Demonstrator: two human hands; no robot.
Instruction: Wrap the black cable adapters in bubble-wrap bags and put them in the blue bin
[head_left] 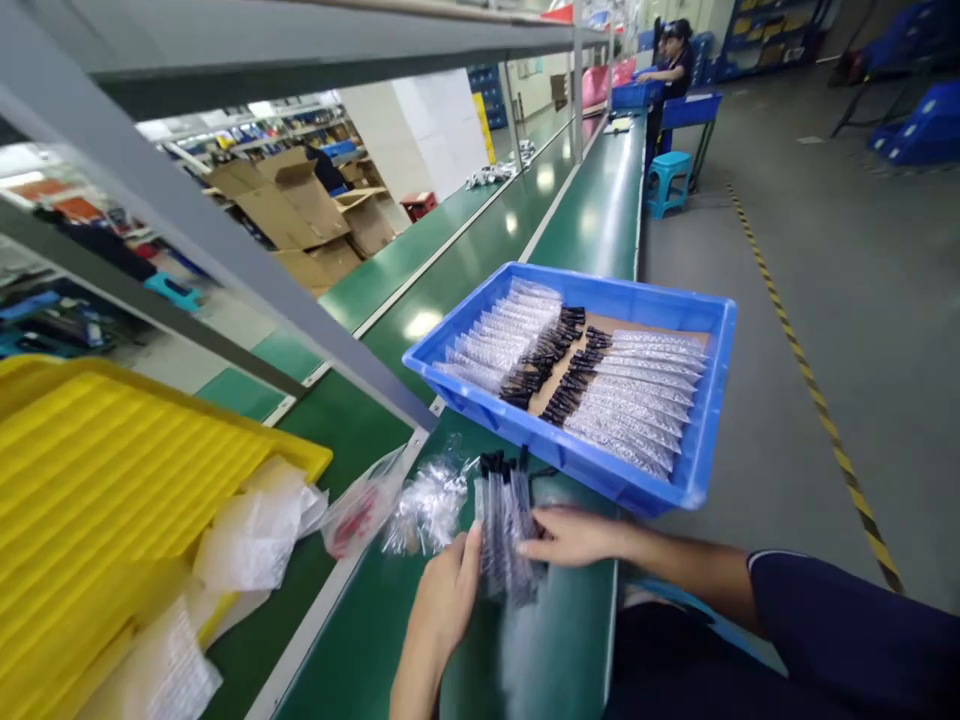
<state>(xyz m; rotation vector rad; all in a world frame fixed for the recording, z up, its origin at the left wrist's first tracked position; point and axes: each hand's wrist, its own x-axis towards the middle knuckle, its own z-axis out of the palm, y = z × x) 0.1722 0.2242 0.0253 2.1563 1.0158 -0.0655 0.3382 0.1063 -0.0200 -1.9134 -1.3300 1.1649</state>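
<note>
Both hands hold a bundle of clear-bagged black-tipped items standing on the green belt. My left hand presses the bundle's left side with fingers closed against it. My right hand grips its right side, fingers laid across the bags. Just beyond stands a blue tray with two rows of the same bagged items laid on cardboard, black tips meeting in the middle. A loose heap of empty clear bags lies left of the bundle.
A yellow ribbed tray with crumpled plastic sits at the left. A grey frame post slants across. The belt runs far ahead to a seated person, a blue stool and blue bins. Grey floor lies at the right.
</note>
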